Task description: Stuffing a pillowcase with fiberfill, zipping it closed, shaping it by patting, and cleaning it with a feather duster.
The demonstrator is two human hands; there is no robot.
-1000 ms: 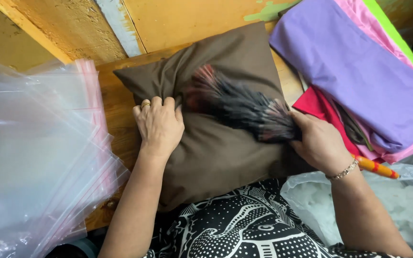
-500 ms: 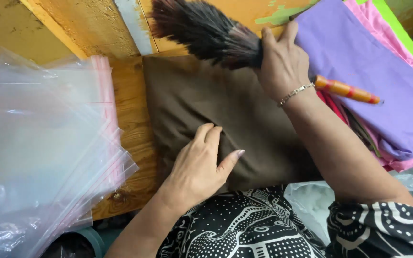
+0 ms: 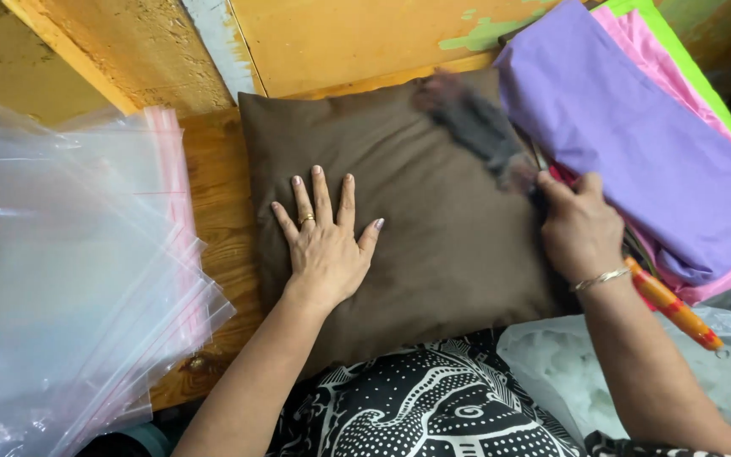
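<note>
Lying flat with fingers spread, the left hand (image 3: 327,245) presses on a brown cushion (image 3: 433,220) that rests on a wooden table (image 3: 213,203). The right hand (image 3: 581,228) is clenched around a feather duster (image 3: 484,135), its blurred dark feathers over the cushion's upper right corner and its orange handle poking out past the wrist. Clear plastic bags (image 3: 69,271) lie stacked at left; folded purple cloth (image 3: 636,135) sits at right.

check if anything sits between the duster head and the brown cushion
Nothing visible does. The right hand grips the feather duster, whose blurred head lies over the brown cushion. The left hand rests flat on it, apart from the duster.
</note>
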